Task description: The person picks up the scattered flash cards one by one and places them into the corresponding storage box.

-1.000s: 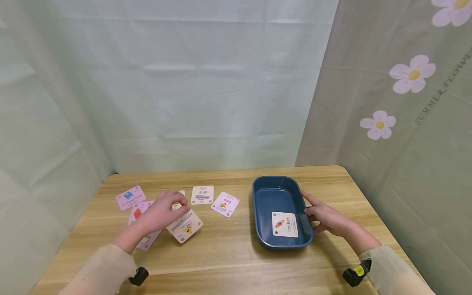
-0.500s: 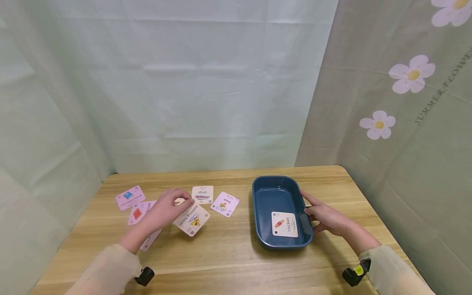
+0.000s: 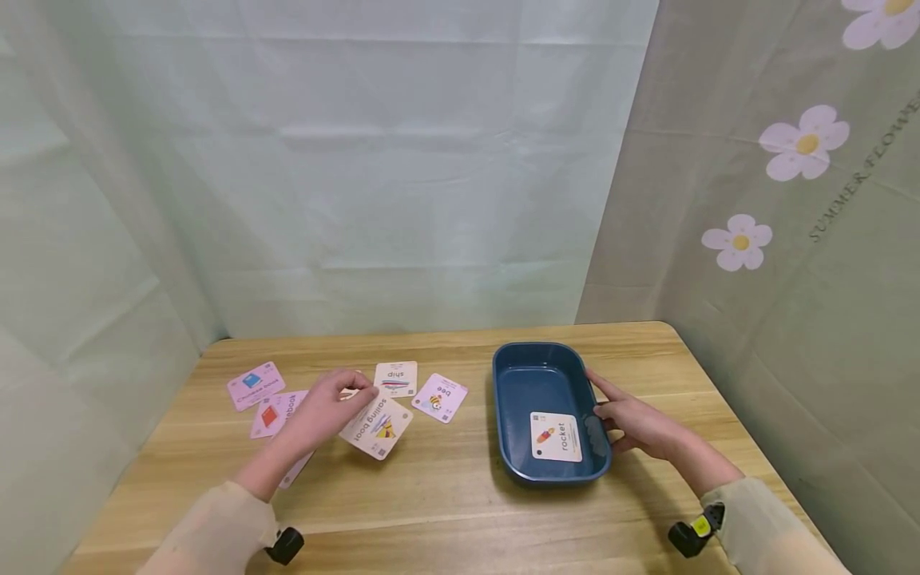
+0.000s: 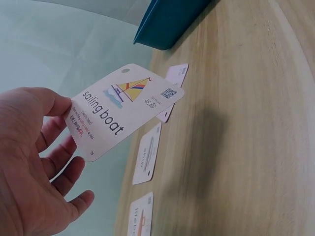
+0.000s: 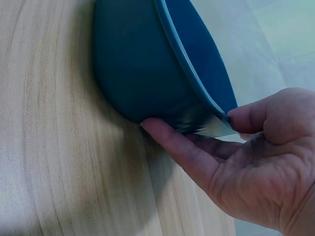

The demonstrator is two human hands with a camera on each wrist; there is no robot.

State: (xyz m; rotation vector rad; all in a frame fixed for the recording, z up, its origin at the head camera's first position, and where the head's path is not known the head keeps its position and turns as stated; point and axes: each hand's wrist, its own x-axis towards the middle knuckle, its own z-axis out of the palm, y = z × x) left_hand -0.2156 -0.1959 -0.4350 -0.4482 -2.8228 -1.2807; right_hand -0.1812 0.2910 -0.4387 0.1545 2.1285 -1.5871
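Between the thumb and index finger of my left hand [image 3: 325, 409] is a white flashcard [image 4: 120, 105] printed "sailing boat" with a picture of a boat. The card is held by one edge, tilted above the table; the other fingers of that hand are loosely bent behind it. My right hand [image 3: 640, 423] grips the right side of a deep blue plastic tray [image 3: 503, 435]. In the right wrist view its thumb is at the rim and its fingers [image 5: 182, 147] lie against the outer wall. A "rocket" card [image 3: 556, 437] lies inside the tray.
A "ship" card [image 3: 395, 378] and a pink "bee" card [image 3: 440, 398] lie between left hand and tray. Pink "Chinese book" [image 3: 255, 386] and notebook [image 3: 275, 414] cards lie at the left. One pink card [image 3: 296, 471] is partly under the left forearm. Curtains surround the wooden table [image 3: 431, 527].
My left hand has moved a little to the right with the sailing boat card, mostly in the first half second. The right hand and the tray have stayed in place.
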